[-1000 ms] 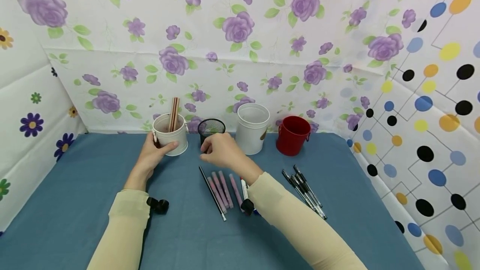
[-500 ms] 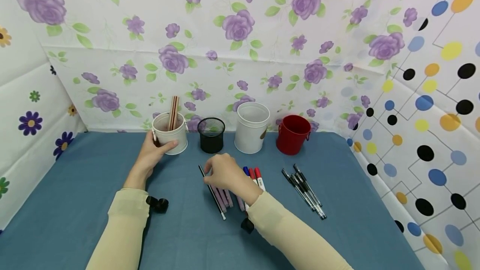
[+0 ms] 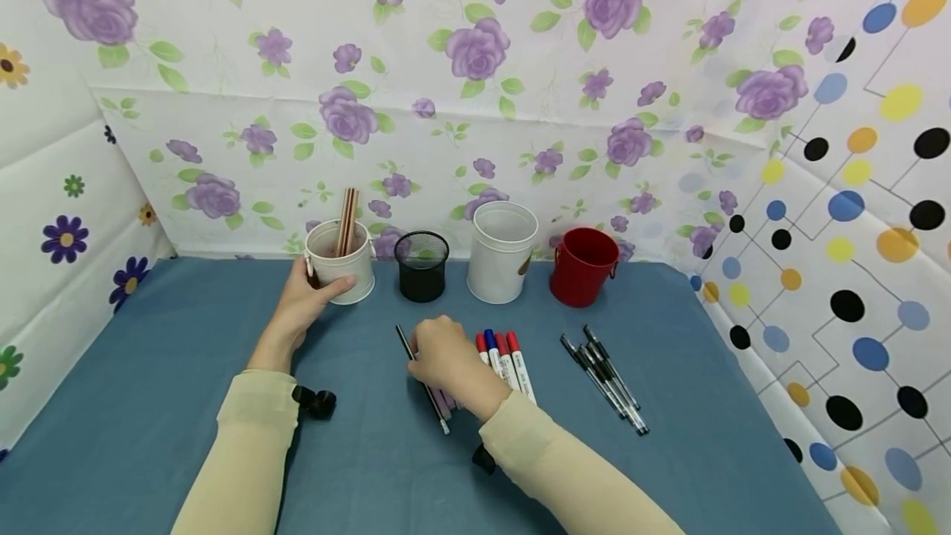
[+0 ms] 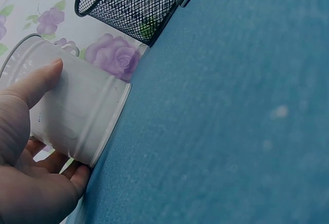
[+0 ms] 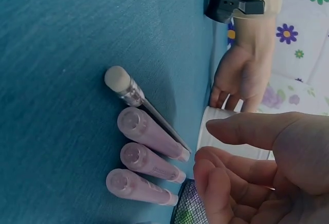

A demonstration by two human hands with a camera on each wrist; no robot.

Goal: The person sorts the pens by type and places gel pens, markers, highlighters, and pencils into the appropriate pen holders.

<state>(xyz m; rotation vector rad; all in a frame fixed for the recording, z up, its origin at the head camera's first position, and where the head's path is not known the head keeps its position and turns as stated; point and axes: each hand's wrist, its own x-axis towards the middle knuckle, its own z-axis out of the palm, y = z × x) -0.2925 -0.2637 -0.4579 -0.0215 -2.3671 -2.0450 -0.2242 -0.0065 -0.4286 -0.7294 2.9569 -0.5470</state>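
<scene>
My left hand (image 3: 297, 308) holds a small white bucket (image 3: 352, 275) at the back left, thumb on its front wall and fingers round the far side. Several thin brown-and-cream sticks (image 3: 347, 221) stand in the bucket. My right hand (image 3: 455, 363) is low over the middle of the cloth, next to a black pencil (image 3: 404, 340) with a white eraser. In the right wrist view, its thumb and forefinger are parted near the pencil's far end, with nothing between them. Three pink translucent tubes (image 5: 153, 134) lie alongside the pencil, partly covered by this hand in the head view.
A black mesh cup (image 3: 422, 275), a tall white bucket (image 3: 499, 262) and a red bucket (image 3: 583, 271) stand along the back. Several markers (image 3: 516, 362) with red and blue caps lie right of my right hand. Farther right lie several black pens (image 3: 605, 378).
My right hand has moved from in front of the mesh cup down toward me, to the pencil and pink tubes. The left hand keeps its hold on the small white bucket.
</scene>
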